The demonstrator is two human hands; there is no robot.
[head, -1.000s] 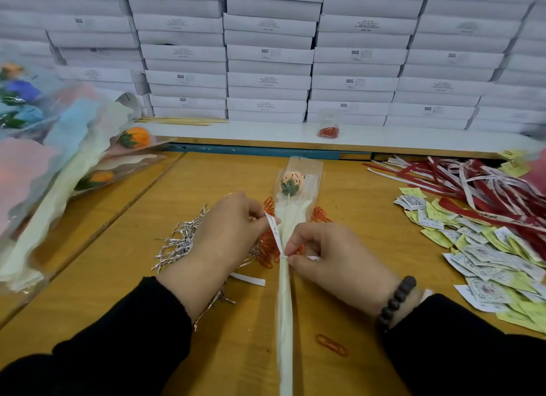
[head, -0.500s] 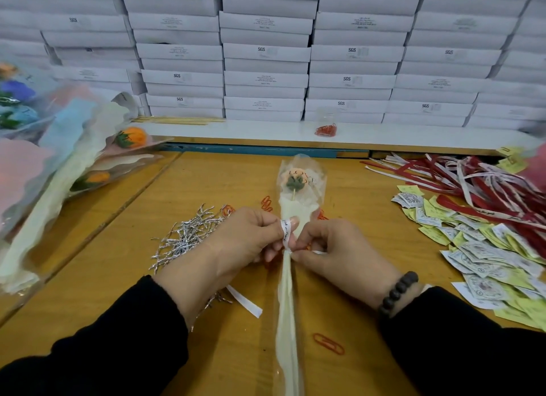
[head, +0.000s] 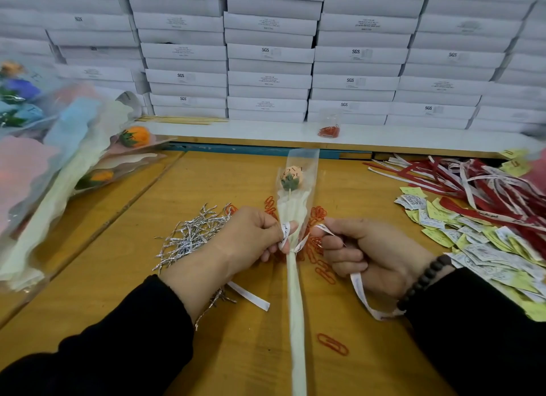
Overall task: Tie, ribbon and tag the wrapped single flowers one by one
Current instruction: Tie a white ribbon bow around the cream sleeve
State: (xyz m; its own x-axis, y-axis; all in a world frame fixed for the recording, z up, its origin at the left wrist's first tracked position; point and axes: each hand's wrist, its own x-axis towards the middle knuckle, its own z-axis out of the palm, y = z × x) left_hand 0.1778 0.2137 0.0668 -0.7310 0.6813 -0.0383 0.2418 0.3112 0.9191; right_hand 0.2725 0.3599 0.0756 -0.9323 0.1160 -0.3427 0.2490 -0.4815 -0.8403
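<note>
Hands (head: 251, 236) (head: 369, 253) parted, both gripping ribbon (head: 300, 243) ends.

Both forearms are covered by long black fabric sleeves, plain and matte, ending at the wrists. The left hand (head: 251, 242) is bare, with no ring or band showing. On the wrist of the right hand (head: 369, 256) sits a bracelet of round dark beads (head: 425, 280), just above the cuff.

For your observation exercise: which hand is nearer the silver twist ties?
Left. The left hand sits right beside the silver twist ties; the right hand is across the wrapped flower.
</note>
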